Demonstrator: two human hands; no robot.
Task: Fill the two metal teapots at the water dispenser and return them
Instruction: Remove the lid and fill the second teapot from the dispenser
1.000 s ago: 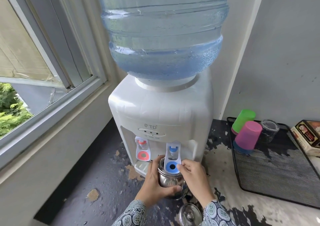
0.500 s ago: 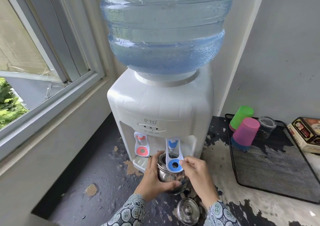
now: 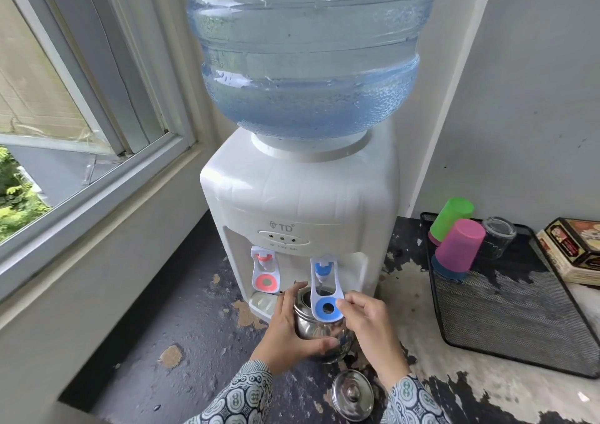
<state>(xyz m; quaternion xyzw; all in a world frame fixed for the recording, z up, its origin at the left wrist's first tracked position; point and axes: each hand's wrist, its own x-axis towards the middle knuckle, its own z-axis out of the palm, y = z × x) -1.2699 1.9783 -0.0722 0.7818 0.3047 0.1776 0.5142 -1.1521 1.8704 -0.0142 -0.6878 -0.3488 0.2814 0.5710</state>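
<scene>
Here my left hand wraps its grip round the small round shiny metal teapot under the white water dispenser.
My right hand pinches the blue-ringed white tap lever; the domed metal lid lies on the worktop just beside me.

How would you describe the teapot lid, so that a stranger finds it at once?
Start at the white water dispenser with the big blue bottle. A hand holds a metal teapot under its blue tap. The lid lies on the counter just in front of that teapot: a small round shiny disc with a knob, the only loose metal thing there.
</scene>
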